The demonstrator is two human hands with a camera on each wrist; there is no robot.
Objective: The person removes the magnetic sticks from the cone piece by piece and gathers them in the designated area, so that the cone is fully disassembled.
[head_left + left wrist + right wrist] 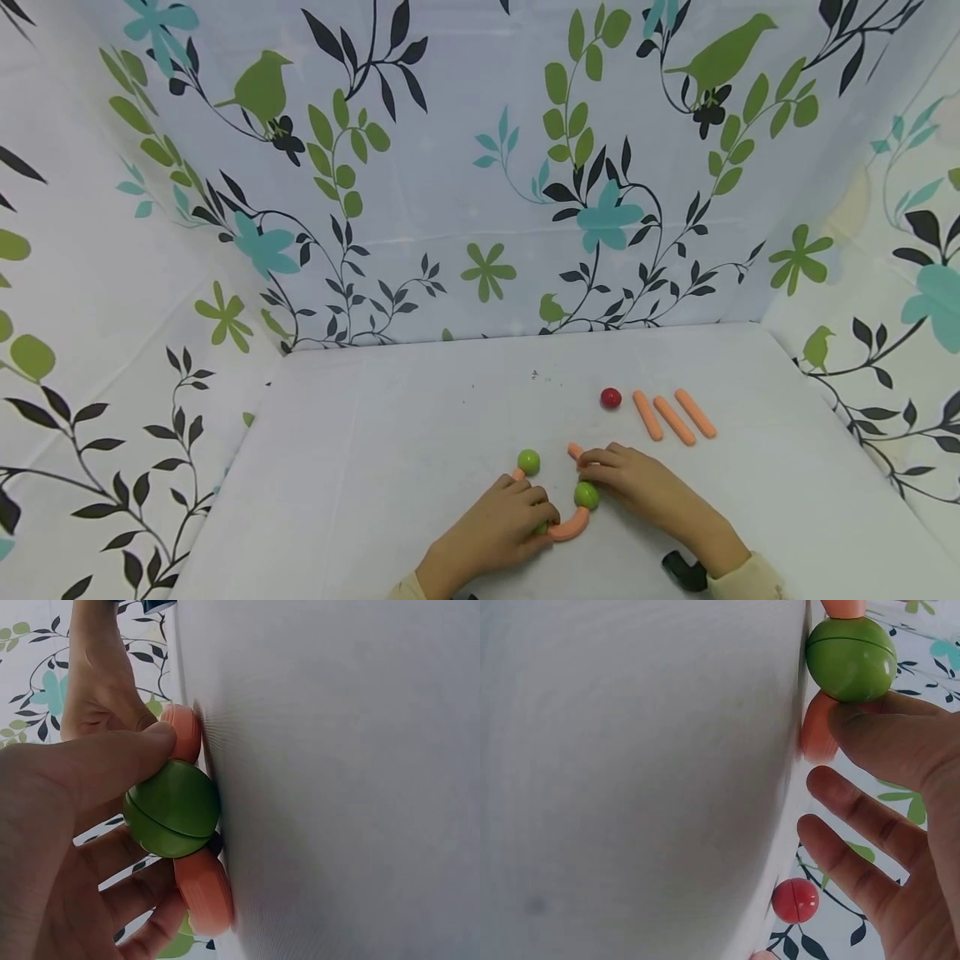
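1. Pinching with curled fingers, the left hand [506, 525] is gripping one green ball [172, 810] and a curved orange piece [572, 527], nearer the person than the red ball [611, 398] and leftward, seemingly steadying their joint.
2. The right hand [633, 483] is pinching an orange stick [819, 735] against a second green ball [587, 497], on the red ball's near side, probably for alignment.
3. Three loose orange sticks [674, 421] are lying right of the red ball.
4. The balls are looking glossy and grooved; the sticks are appearing smooth, round-ended, material unclear.
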